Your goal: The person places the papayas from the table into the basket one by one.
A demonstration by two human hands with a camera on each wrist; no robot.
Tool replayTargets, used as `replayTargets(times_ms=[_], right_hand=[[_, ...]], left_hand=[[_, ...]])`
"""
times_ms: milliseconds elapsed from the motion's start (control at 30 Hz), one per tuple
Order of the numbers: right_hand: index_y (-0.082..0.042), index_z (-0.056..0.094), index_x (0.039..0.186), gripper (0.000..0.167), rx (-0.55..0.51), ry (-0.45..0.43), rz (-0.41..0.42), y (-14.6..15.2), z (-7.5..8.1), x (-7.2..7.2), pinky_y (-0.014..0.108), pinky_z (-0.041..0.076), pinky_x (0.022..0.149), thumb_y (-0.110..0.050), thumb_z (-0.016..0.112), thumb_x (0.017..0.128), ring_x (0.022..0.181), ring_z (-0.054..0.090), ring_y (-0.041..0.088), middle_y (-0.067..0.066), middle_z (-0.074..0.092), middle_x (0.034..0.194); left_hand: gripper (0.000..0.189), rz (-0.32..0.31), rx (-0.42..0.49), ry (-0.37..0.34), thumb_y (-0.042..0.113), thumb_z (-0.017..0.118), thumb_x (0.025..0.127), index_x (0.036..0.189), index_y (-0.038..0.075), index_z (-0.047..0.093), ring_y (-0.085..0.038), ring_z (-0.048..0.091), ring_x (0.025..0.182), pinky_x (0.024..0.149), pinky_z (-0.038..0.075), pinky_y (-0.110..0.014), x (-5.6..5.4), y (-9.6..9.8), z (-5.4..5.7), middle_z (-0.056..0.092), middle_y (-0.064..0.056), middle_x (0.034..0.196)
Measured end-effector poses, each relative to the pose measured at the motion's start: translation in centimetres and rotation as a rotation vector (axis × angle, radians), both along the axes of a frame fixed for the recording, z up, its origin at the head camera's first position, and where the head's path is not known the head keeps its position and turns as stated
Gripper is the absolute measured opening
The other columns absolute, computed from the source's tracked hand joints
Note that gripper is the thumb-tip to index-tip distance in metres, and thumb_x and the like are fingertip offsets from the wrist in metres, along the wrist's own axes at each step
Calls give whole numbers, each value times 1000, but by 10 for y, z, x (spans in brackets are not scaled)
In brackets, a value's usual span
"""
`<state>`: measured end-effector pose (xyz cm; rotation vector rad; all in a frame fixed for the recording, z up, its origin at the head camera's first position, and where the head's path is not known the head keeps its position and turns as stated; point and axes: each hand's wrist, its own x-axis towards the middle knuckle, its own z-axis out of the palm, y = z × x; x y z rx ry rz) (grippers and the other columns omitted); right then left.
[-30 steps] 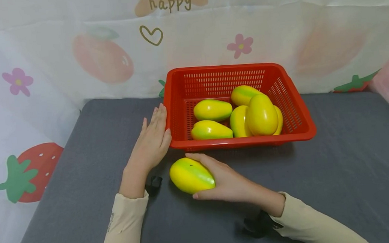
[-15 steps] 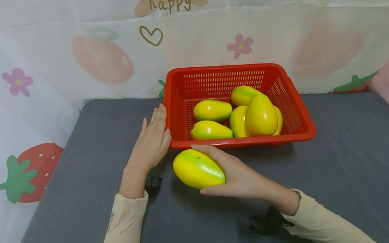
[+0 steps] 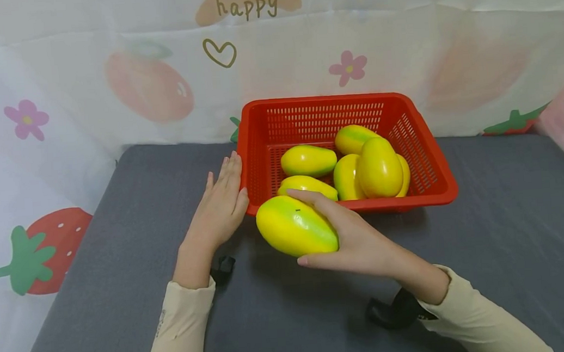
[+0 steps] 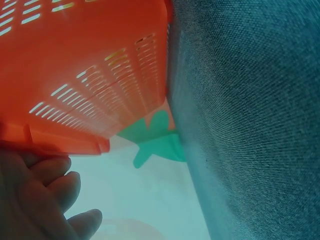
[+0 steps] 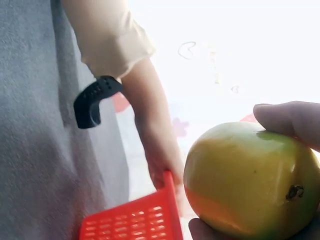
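Observation:
My right hand (image 3: 347, 237) grips a yellow-green mango (image 3: 295, 227) between thumb and fingers, raised above the table just in front of the red basket (image 3: 447, 194). The mango covers a bit of the basket's front rim at its left end. Straight-fingered, my left hand (image 3: 219, 205) rests against the basket's left side; the left wrist view shows its fingers (image 4: 65, 190) at the rim. Several more mangoes lie inside the basket, one mango (image 3: 379, 167) on top of others at the right. In the right wrist view the held mango (image 5: 250, 182) shows its dark stem spot.
A grey cloth (image 3: 513, 247) covers the table. Behind it hangs a pale curtain (image 3: 283, 50) printed with fruit and flowers. Dark straps sit at both wrists, the right strap (image 3: 394, 310) plainly visible.
My right hand has lifted the mango and carried it forward and slightly right, toward the basket's front rim. The left hand and the basket have stayed in place.

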<state>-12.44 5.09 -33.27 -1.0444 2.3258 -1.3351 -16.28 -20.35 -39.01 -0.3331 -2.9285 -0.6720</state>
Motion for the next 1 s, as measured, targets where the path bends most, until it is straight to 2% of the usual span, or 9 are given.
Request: replayTargets(times_ms=[133, 433, 667, 1000], right_hand=[[-24, 30, 145, 85, -17, -2, -21, 2, 2, -7, 42, 45, 87, -24, 78, 75, 111, 44, 18, -3, 42, 136], [-32, 29, 145, 83, -28, -133, -101, 3, 6, -23, 44, 42, 89, -23, 76, 77, 114, 40, 22, -3, 36, 139], [-29, 28, 146, 83, -15, -125, -126, 2, 7, -35, 44, 41, 87, -22, 75, 77, 112, 41, 26, 2, 35, 140], [-32, 30, 145, 79, -54, -234, -177, 3, 2, -54, 45, 38, 88, -26, 73, 79, 111, 40, 27, -2, 38, 136]], left_hand=[[64, -2, -2, 3, 27, 32, 97, 152, 5, 5, -23, 6, 144, 113, 6, -52, 1, -1, 0, 7, -7, 157], [64, -9, -2, 7, 26, 32, 97, 152, 4, 6, -24, 7, 144, 113, 5, -51, 1, -1, 0, 8, -7, 157], [65, -10, -3, 8, 28, 32, 97, 152, 5, 7, -21, 5, 144, 114, 3, -49, 0, 0, 1, 7, -7, 157], [63, -13, 4, 6, 26, 31, 97, 151, 3, 7, -21, 6, 144, 113, 5, -51, 0, 0, 1, 9, -9, 157]])
